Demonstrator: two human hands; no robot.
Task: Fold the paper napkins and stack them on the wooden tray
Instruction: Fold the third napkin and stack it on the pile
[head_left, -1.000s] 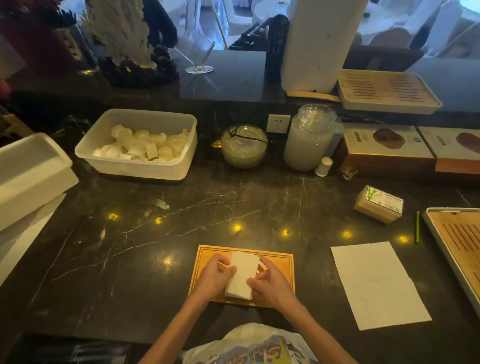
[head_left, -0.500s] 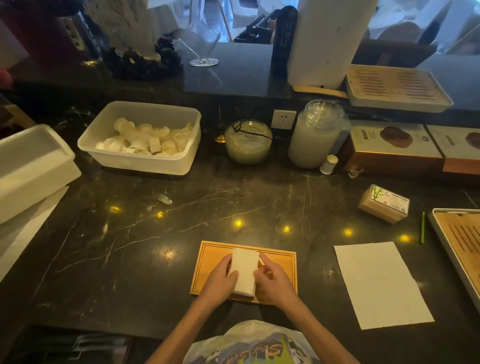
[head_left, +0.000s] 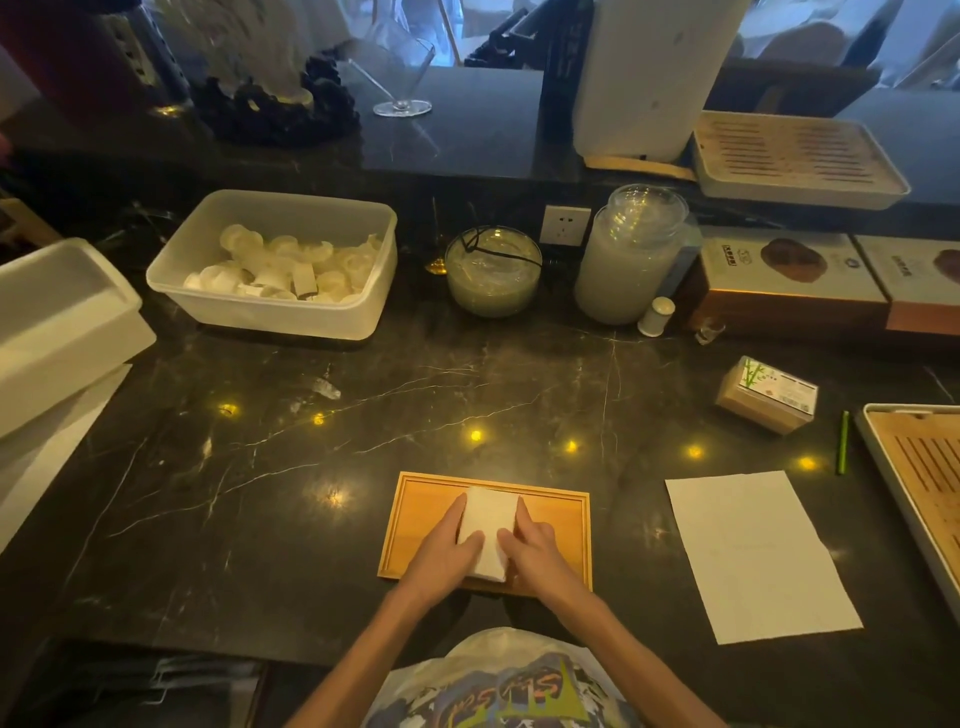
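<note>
A small wooden tray (head_left: 561, 525) lies on the dark marble counter right in front of me. On it rests a folded white napkin stack (head_left: 488, 525), upright in the view and slightly tilted. My left hand (head_left: 441, 556) presses against the stack's left side and my right hand (head_left: 535, 556) against its right side, thumbs on top near its lower half. An unfolded white napkin (head_left: 753, 556) lies flat on the counter to the right of the tray.
A plastic tub (head_left: 280, 312) of white pieces stands back left, a white box (head_left: 57, 322) at far left. A glass bowl (head_left: 493, 270), a jar (head_left: 628, 260), a tissue pack (head_left: 769, 395), a green pen (head_left: 842, 441) and a slatted tray (head_left: 924, 478) sit behind and right.
Both hands have closed in on the napkin stack and squared it up on the tray; the stack sits straighter than a second ago. The flat napkin has not moved.
</note>
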